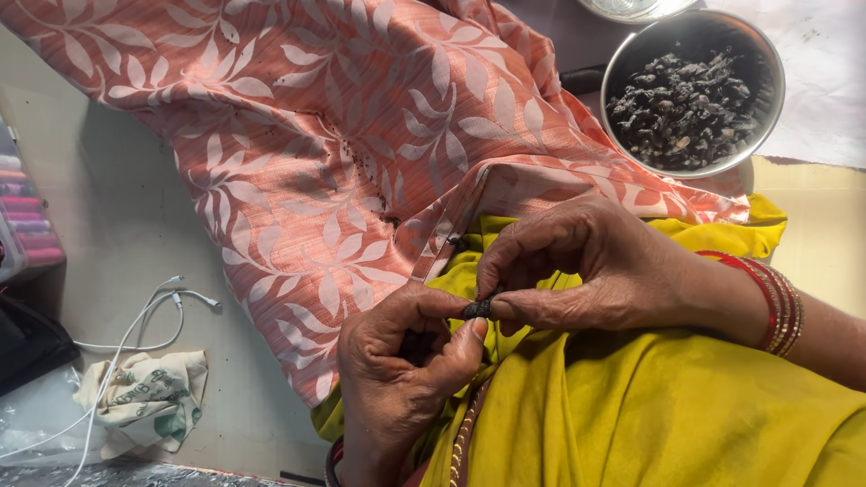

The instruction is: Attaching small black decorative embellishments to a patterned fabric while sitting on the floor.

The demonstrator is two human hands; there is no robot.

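Peach leaf-print cloth (343, 153) covers the worktop (117, 234). Left hand (406, 370) and right hand (586, 271) pinch 1 small dark bead (476, 309) together near its front edge; steel bowl (693, 90) sits far-right. Seemingly mid-attachment: steady fingertip control matters.

**Cloth, metal and plastic on the work surface**

The pink leaf-print fabric (343, 153) is matt woven cloth with fine ribs. The yellow cloth (649, 406) looks smooth and soft. The bowl (767, 117) is shiny metal, holding rough, dull black pieces (686, 108). The white cable (135, 334) is glossy plastic. The bangles (778, 302) shine.
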